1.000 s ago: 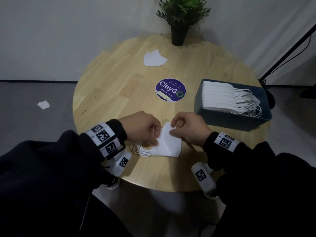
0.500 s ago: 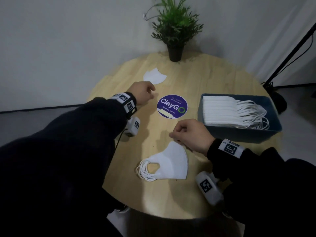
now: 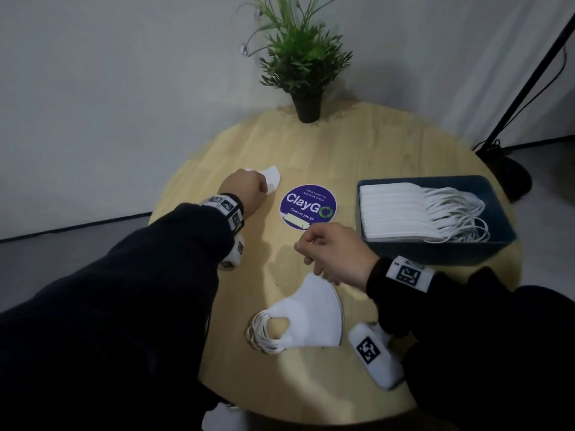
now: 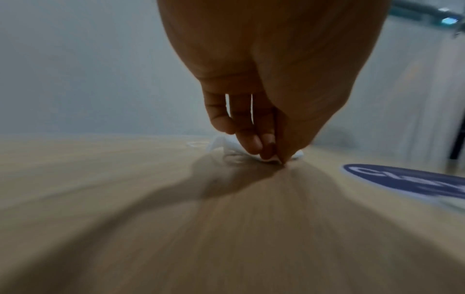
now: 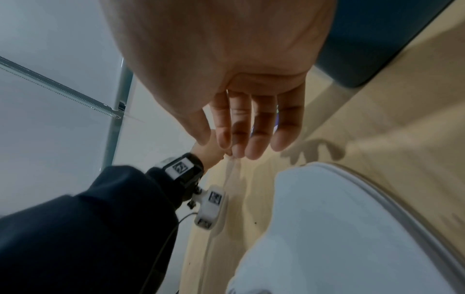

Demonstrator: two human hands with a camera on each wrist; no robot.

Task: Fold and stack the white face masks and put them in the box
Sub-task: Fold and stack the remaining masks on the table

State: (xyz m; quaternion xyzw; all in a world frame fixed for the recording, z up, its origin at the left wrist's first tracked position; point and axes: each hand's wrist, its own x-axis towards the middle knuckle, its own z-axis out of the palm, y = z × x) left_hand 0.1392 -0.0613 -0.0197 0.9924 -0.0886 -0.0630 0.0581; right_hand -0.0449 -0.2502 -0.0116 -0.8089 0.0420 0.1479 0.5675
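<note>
One loose white face mask [image 3: 273,179] lies far left on the round wooden table [image 3: 389,157]. My left hand [image 3: 249,186] has reached it, and in the left wrist view the left hand [image 4: 271,157] pinches the edge of the mask [image 4: 219,142] between thumb and fingers. A folded stack of masks [image 3: 308,321] lies near the front edge, ear loops to the left. My right hand [image 3: 306,244] hovers just beyond it with relaxed fingers [image 5: 254,147] and holds nothing. The blue box [image 3: 435,253] at right holds a row of folded masks [image 3: 398,213].
A potted plant [image 3: 308,107] stands at the table's far edge. A round purple ClayGo sticker [image 3: 308,205] marks the table's middle, between my hands. A black stand pole [image 3: 522,88] rises off the table at right.
My left hand left the folded stack and reached across to the far mask, now pinching it. My right hand let go of the stack and lifted slightly.
</note>
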